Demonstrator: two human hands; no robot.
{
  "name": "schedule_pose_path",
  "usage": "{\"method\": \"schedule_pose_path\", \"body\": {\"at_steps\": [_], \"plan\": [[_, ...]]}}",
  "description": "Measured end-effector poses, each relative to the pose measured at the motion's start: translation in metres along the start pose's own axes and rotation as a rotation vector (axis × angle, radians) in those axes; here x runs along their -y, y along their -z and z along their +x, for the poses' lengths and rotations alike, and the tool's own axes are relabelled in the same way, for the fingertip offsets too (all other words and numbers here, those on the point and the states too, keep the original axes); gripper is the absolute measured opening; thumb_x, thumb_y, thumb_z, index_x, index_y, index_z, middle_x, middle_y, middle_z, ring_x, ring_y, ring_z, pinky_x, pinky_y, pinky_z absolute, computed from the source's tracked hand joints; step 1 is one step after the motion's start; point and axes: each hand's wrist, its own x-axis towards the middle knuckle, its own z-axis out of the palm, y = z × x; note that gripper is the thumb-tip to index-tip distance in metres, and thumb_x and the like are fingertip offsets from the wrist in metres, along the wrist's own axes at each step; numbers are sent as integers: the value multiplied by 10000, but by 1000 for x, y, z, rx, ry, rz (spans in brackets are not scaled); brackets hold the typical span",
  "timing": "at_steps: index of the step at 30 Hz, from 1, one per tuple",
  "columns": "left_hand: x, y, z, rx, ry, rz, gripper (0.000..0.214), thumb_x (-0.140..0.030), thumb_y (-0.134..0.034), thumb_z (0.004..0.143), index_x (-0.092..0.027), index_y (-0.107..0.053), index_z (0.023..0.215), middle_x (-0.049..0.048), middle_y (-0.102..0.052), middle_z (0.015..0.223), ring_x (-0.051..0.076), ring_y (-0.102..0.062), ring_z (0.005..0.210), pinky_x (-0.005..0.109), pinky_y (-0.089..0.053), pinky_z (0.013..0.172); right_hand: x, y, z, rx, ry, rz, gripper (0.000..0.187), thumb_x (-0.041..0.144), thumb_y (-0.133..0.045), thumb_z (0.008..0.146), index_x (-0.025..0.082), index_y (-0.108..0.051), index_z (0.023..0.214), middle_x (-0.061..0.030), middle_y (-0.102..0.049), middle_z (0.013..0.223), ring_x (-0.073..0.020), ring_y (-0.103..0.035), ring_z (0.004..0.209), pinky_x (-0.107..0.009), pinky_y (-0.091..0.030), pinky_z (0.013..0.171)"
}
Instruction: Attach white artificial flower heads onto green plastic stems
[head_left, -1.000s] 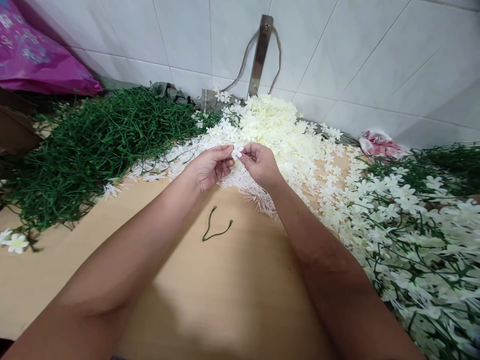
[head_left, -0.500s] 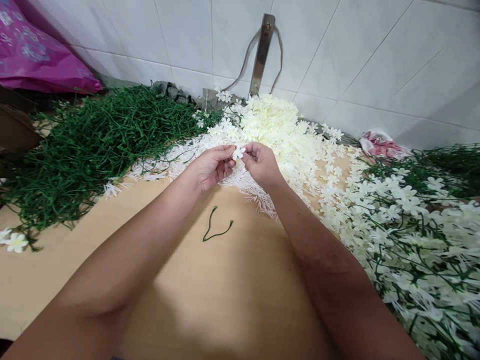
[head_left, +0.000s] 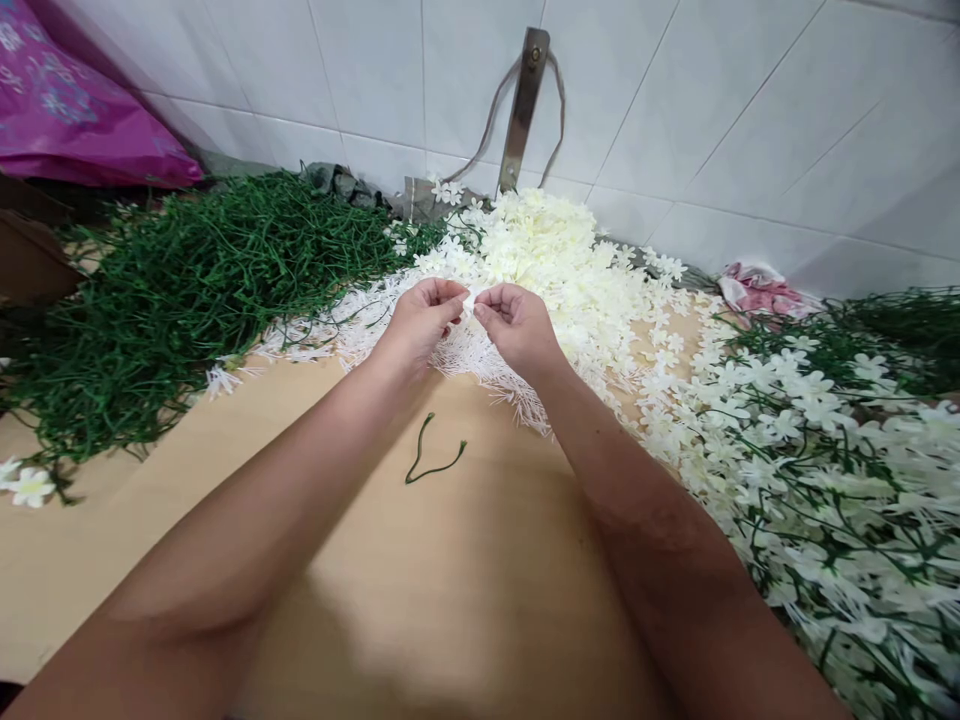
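My left hand and my right hand meet fingertip to fingertip above the heap of white parts. Between them is a small white artificial flower, pinched by the fingers of both hands and partly hidden by them. Just beyond my hands rises a pile of cream-white flower heads. Thin white stamen pieces lie spread beneath my fingers. Closer to me, a single bent green stem rests on the tan board between my forearms.
A large heap of green stems fills the left side. Finished-looking white flowers on green stems crowd the right. Behind stand a tiled wall, a metal strip and a pink bag. A stained cloth lies back right.
The left hand has turned, its palm now facing more downward and its fingers curled closer. The flower between the fingertips has tilted and shows less. The stem on the board has stayed put.
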Motion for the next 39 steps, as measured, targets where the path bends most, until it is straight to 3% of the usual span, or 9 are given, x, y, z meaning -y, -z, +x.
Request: {"method": "schedule_pose_path", "body": {"at_steps": [8, 14, 19, 25, 32, 39], "plan": [[-3, 8, 4, 99, -180, 140, 21, -144, -631, 712, -149, -622, 693, -28, -568, 611, 61, -489, 564, 189, -355, 535, 2, 2, 1, 4, -13, 8, 154, 75, -560, 766, 161, -518, 645, 47, -497, 545, -63, -417, 506, -233, -359, 531], [0, 13, 7, 189, -220, 137, 183, -226, -774, 602, -142, -671, 728, 0, -647, 692, 82, -543, 635, 217, -428, 631, -4, 2, 3, 19, 61, 25, 106, 103, -586, 753, 166, -522, 696, 8, -590, 657, -89, -516, 600, -258, -419, 603], [2, 13, 8, 104, -65, -8, 209, -228, -798, 569, -145, -663, 705, -21, -640, 638, 53, -542, 559, 176, -427, 550, -8, -4, -1, -93, 176, 13, 172, 176, -648, 716, 200, -479, 735, 38, -563, 674, -85, -531, 617, -268, -450, 636], [0, 14, 8, 123, 117, -122, 164, -135, -730, 633, -143, -665, 783, -24, -647, 625, 55, -605, 568, 145, -457, 529, -5, -4, -3, -136, 225, -33, 148, 145, -598, 747, 199, -464, 715, 33, -558, 684, -87, -545, 622, -285, -448, 658], [-2, 15, 8, 141, 120, -81, 178, -51, -689, 623, -143, -672, 775, -34, -637, 596, 53, -600, 543, 150, -456, 532, -8, 1, -2, -163, 227, -205, 135, 179, -597, 736, 201, -463, 733, 49, -524, 661, -76, -476, 573, -280, -415, 613], [-2, 15, 8, 150, 67, -16, 225, -108, -761, 541, -154, -696, 752, -23, -665, 632, 71, -609, 587, 161, -419, 518, -10, 1, -3, -185, 246, -305, 134, 193, -570, 735, 205, -437, 731, 57, -500, 660, -75, -455, 566, -275, -389, 603]]}}
